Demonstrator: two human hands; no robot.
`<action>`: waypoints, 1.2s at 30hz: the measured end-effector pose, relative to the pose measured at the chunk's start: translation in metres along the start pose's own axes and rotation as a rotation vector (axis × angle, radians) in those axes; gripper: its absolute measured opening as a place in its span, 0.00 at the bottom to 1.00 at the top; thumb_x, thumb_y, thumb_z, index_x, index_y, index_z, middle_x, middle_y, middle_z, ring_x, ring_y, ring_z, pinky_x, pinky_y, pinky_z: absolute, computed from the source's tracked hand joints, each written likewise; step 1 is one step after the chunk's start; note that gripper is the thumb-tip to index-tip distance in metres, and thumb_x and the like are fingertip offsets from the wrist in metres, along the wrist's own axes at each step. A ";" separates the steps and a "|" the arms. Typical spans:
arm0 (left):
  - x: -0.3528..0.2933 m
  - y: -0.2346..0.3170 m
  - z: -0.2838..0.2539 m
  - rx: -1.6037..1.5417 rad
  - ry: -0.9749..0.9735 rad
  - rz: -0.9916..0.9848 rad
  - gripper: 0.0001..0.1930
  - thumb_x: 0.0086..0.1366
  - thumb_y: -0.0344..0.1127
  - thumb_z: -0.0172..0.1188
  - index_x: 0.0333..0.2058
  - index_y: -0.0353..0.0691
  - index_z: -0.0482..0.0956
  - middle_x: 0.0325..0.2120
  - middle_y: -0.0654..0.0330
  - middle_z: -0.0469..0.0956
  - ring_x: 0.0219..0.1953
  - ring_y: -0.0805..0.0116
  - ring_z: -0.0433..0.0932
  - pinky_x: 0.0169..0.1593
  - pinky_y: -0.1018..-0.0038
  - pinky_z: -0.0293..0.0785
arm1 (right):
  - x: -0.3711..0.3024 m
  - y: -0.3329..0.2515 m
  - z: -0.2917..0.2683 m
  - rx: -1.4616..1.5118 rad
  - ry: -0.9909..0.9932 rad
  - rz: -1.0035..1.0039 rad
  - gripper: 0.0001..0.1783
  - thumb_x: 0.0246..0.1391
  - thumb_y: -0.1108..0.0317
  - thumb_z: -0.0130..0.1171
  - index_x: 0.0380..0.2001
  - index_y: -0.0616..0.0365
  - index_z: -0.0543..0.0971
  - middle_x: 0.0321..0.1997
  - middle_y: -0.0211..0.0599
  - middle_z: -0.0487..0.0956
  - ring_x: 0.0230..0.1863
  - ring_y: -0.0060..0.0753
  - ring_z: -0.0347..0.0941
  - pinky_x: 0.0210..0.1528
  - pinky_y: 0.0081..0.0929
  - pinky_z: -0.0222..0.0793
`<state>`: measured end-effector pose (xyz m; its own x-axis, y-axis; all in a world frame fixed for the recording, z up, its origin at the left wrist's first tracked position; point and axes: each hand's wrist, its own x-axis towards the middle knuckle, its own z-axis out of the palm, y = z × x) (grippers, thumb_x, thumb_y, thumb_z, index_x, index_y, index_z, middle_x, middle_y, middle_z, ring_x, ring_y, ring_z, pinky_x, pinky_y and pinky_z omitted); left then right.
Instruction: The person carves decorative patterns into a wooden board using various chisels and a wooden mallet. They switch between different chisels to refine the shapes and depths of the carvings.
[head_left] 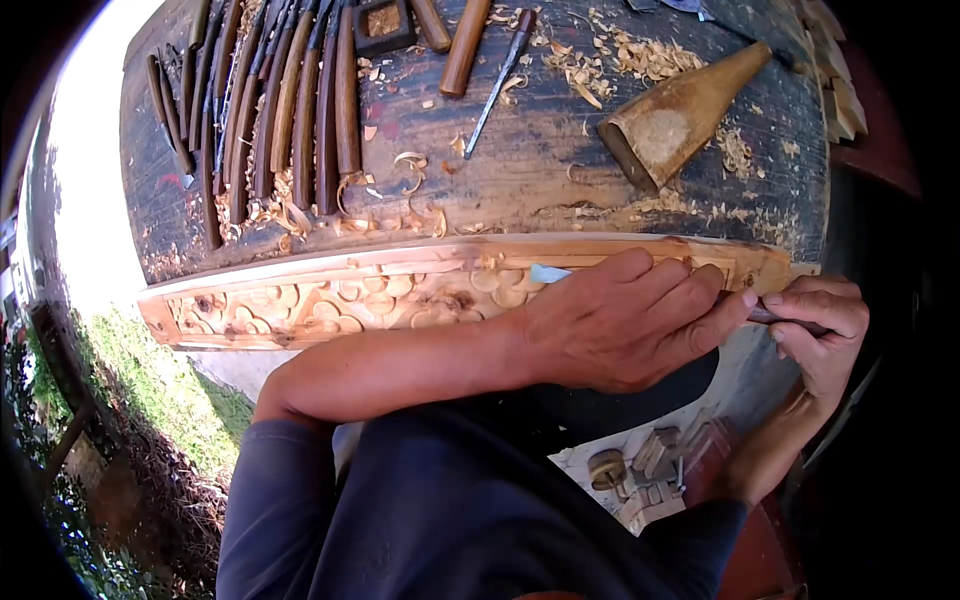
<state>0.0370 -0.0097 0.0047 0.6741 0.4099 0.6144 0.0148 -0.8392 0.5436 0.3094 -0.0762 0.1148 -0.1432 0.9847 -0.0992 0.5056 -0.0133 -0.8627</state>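
Observation:
A long wooden board (375, 295) carved with leaf-and-flower relief lies along the bench's near edge. Over its right part, my left hand (630, 320) rests with curled fingers, gripping the front of a carving chisel. The dark handle of that carving chisel (790, 317) is held between the thumb and fingers of my right hand (825, 325), just past the board's right end. My left hand hides the tool's cutting end. A small pale-blue flat piece (548, 273) shows on the board beside my left hand; its kind is unclear.
Several wooden-handled chisels (270, 110) lie side by side at the bench's far left. A thin chisel (500, 80), a wooden mallet (680, 115) and a dark square block (383, 25) lie beyond the board. Wood shavings (650, 57) litter the bench. Wood offcuts (655, 470) sit below, at right.

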 end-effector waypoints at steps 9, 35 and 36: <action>0.000 -0.003 0.012 -0.117 -0.040 -0.027 0.33 0.68 0.35 0.63 0.69 0.28 0.71 0.47 0.53 0.78 0.41 0.61 0.79 0.42 0.66 0.75 | -0.006 -0.001 0.003 0.030 0.047 0.185 0.14 0.49 0.82 0.75 0.42 0.67 0.92 0.24 0.38 0.86 0.18 0.18 0.75 0.20 0.18 0.63; 0.004 -0.007 0.005 -0.157 -0.088 -0.201 0.33 0.64 0.29 0.61 0.69 0.30 0.72 0.42 0.55 0.76 0.40 0.58 0.80 0.35 0.66 0.80 | 0.022 0.008 0.005 0.098 0.011 0.190 0.15 0.47 0.87 0.70 0.40 0.66 0.92 0.25 0.39 0.86 0.16 0.18 0.74 0.18 0.18 0.63; 0.004 -0.007 0.005 -0.154 -0.079 -0.207 0.32 0.64 0.29 0.61 0.68 0.31 0.72 0.41 0.55 0.76 0.40 0.58 0.80 0.34 0.66 0.80 | 0.022 0.007 0.007 0.096 0.016 0.196 0.15 0.47 0.87 0.70 0.40 0.66 0.92 0.25 0.39 0.86 0.16 0.18 0.74 0.18 0.18 0.63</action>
<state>0.0430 -0.0040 0.0005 0.7240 0.5327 0.4383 0.0496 -0.6739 0.7371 0.3043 -0.0556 0.1029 -0.0363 0.9642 -0.2626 0.4386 -0.2207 -0.8712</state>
